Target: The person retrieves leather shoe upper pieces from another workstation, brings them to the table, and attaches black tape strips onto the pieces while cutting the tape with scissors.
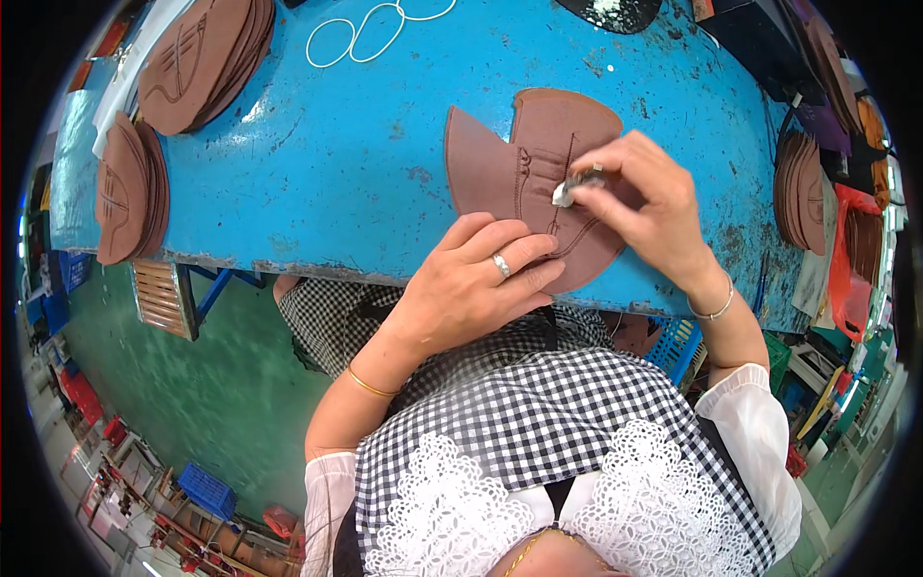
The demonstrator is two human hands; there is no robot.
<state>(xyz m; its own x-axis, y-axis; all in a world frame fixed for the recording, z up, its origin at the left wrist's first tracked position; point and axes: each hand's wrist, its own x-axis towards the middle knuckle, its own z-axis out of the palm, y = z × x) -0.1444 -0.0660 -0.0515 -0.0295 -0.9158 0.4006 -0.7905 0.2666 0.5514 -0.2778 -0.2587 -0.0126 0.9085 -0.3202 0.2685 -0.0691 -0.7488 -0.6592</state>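
A flat brown leather shoe upper (486, 178) with dark stitching lies on the blue table in front of me, near its edge. My left hand (481, 274) rests on the lower part of the upper, fingers stretched out over it and a ring on one of them. Pinched between thumb and fingers of my right hand (639, 197) is a small dark object with a white tip (563, 195). Its kind is not clear. The white tip is at the stitched seam in the middle of the upper, touching or just above it.
Stacks of similar brown uppers stand at the far left (197, 67), the left edge (130, 192) and the right (801, 192). White rings (330, 43) and a black dish with white bits (615, 12) lie at the back. A red plastic bag (851, 269) hangs at right.
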